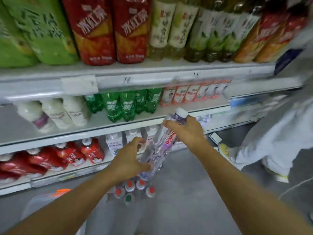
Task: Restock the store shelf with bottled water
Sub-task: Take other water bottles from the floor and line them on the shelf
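Your right hand (184, 131) grips the neck of a clear water bottle (162, 141) with a white cap and pink label, tilted at frame center before the shelf (118, 128). Your left hand (130, 158) curls round its base, above more bottles (133, 189) with red caps.

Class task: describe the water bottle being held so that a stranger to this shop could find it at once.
Start at the shelf carrying the green soda bottles. Just in front of it and lower, both hands grip one clear water bottle, tilted, with its cap up and to the right. Unlike the red-capped bottles on the floor, it has a white cap.
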Demonstrator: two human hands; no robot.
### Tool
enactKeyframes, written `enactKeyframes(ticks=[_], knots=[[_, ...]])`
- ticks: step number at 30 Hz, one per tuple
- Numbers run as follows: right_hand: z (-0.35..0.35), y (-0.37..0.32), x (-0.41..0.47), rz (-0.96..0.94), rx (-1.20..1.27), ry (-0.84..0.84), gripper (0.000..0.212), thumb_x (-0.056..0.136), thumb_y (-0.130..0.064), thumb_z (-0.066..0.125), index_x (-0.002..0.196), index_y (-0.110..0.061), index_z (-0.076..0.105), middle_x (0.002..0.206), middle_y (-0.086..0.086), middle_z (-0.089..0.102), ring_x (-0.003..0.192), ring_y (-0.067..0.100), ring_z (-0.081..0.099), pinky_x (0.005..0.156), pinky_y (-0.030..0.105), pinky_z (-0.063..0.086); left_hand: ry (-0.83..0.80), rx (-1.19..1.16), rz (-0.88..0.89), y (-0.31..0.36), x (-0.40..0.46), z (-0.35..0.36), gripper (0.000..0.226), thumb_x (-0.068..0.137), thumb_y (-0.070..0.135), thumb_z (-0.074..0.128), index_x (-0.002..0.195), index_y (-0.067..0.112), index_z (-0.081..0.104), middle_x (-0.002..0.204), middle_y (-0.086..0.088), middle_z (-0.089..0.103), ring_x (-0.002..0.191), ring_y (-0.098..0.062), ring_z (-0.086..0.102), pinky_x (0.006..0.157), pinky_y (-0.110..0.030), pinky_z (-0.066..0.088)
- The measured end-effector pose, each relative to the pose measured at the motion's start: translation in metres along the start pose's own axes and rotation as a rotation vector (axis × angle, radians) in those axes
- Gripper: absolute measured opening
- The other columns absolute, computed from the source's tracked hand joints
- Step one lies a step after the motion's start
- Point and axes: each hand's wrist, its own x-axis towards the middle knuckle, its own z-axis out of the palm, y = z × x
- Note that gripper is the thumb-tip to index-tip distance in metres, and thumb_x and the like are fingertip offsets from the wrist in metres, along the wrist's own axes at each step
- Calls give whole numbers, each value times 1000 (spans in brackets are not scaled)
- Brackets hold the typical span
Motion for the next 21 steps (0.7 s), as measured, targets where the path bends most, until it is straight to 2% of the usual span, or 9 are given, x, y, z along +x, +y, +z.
enactKeyframes(ticks=[2, 4, 6, 10, 13, 15, 17, 19, 21], knots=[[-1, -41, -10, -26, -33, -33, 34, 73, -37, 76, 102, -21, 65, 89, -9, 64, 85, 14, 60, 75, 30, 49, 37, -35, -4, 18, -20, -23, 76, 67, 28, 83, 129, 27, 38, 122, 7, 51, 117, -12, 51, 93, -24, 42], [-1, -77, -20, -73, -88, -40, 18, 72, -37, 76, 80, -26, 64, 76, -11, 62, 78, 15, 60, 70, 28, 48, 77, -70, -8, 36, -37, -45, 76, 62, 38, 83, 124, 33, 39, 117, 6, 56, 110, -14, 56, 94, -33, 47], [1, -111, -30, -126, -131, -30, 21, 68, -41, 78, 68, -28, 62, 74, -11, 64, 77, 14, 63, 70, 29, 51, 124, -90, -7, 54, -52, -64, 77, 64, 39, 83, 127, 31, 38, 113, 7, 57, 103, -12, 57, 91, -36, 50], [8, -170, -46, -167, -182, -43, 40, 59, -54, 75, 77, -20, 66, 78, -2, 68, 74, 17, 65, 68, 36, 57, 310, 95, 11, 90, -78, -95, 80, 68, 42, 78, 131, 29, 30, 101, 10, 53, 95, -17, 58, 81, -33, 50], [9, -211, -58, -208, -214, -54, 46, 56, -61, 74, 73, -19, 64, 78, 0, 68, 75, 21, 65, 68, 37, 56, 420, 187, -17, 113, -95, -116, 75, 67, 44, 76, 125, 29, 32, 99, 5, 63, 91, -23, 63, 73, -33, 51], [5, -238, -67, -285, -236, -74, 48, 59, -64, 73, 74, -18, 65, 77, -1, 67, 75, 19, 64, 63, 30, 52, 486, 132, 1, 125, -105, -133, 69, 67, 40, 77, 120, 31, 34, 100, 6, 66, 88, -21, 64, 73, -36, 53], [2, -266, -77, -374, -257, -96, 55, 60, -68, 71, 86, -19, 65, 86, -2, 68, 82, 18, 64, 66, 28, 49, 535, 59, 24, 140, -119, -151, 70, 67, 37, 79, 121, 32, 34, 95, 10, 63, 88, -17, 63, 76, -37, 53], [-3, -297, -90, -460, -290, -115, 66, 60, -71, 67, 102, -20, 60, 100, -2, 66, 92, 19, 62, 78, 33, 52, 584, 0, 50, 154, -131, -169, 74, 66, 35, 82, 124, 33, 36, 94, 14, 62, 91, -14, 63, 79, -37, 53], [-10, -327, -103, -556, -296, -145, 80, 57, -76, 63, 112, -19, 55, 110, 0, 64, 98, 21, 61, 84, 39, 52, 646, -55, 88, 170, -143, -190, 70, 66, 30, 83, 121, 32, 39, 92, 16, 62, 87, -7, 63, 76, -31, 53]])
